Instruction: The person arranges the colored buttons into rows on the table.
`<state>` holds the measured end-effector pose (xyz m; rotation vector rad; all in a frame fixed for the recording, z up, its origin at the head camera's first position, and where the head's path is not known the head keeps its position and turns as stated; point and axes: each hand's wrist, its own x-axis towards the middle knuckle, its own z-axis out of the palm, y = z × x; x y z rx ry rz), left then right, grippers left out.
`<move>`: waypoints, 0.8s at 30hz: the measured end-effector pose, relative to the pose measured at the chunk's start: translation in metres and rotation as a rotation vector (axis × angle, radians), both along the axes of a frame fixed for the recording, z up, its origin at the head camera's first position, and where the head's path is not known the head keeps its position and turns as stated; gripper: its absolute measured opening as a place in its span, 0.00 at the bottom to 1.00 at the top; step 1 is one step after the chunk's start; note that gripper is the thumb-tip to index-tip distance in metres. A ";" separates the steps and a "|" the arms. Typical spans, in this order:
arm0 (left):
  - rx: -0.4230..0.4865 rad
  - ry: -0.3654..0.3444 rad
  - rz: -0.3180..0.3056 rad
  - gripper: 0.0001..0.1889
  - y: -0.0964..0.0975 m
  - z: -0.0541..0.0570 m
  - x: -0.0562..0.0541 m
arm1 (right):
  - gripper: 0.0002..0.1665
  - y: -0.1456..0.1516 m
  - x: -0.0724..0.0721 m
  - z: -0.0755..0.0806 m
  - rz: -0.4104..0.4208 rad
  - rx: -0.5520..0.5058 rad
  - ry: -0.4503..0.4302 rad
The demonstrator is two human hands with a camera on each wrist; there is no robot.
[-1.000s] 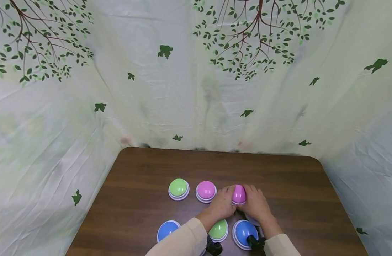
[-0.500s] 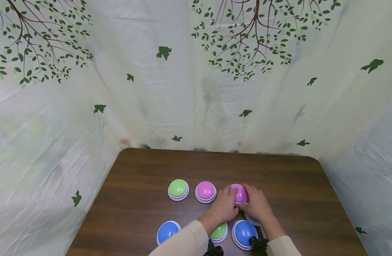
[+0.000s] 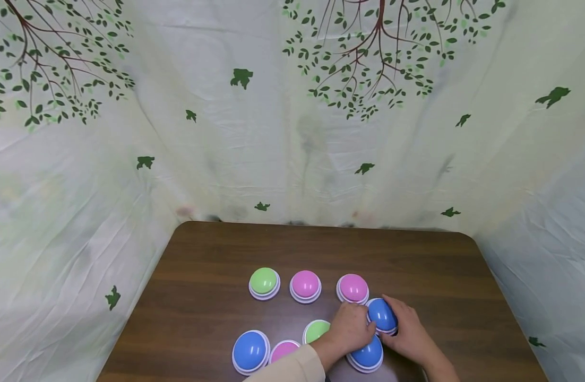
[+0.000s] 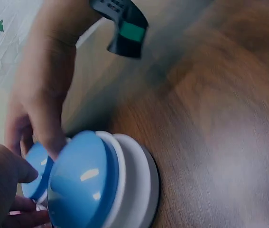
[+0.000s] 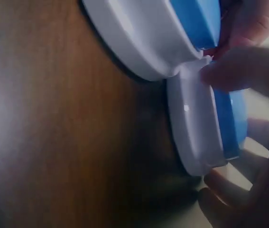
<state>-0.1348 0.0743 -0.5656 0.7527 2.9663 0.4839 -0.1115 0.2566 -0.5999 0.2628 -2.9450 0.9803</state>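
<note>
In the head view a blue dome push button with a white base sits between my two hands. My left hand grips its left side; my right hand holds its right side, thumb near the front of the base. The right wrist view shows right-hand fingers around the white base, close over the wooden table. A second blue button lies directly in front, partly covered by my left hand. Behind them stands a pink button.
A green button and another pink one continue the back row leftward. Nearer are a blue button, a pink button partly under the left sleeve, and a green button. A patterned cloth hangs behind the table.
Both hands have let go of the right-hand pink button, which now stands in the back row. They have moved toward the person and right, onto the blue button.
</note>
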 end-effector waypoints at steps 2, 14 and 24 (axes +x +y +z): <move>0.023 -0.010 0.042 0.13 0.004 0.001 0.002 | 0.53 0.000 0.001 -0.003 0.002 0.012 0.040; -0.047 -0.030 0.133 0.19 0.035 0.018 0.005 | 0.52 0.018 0.000 -0.006 -0.071 -0.019 0.177; 0.427 -0.531 0.100 0.36 0.057 0.013 -0.017 | 0.56 0.045 -0.040 0.004 -0.163 0.018 -0.073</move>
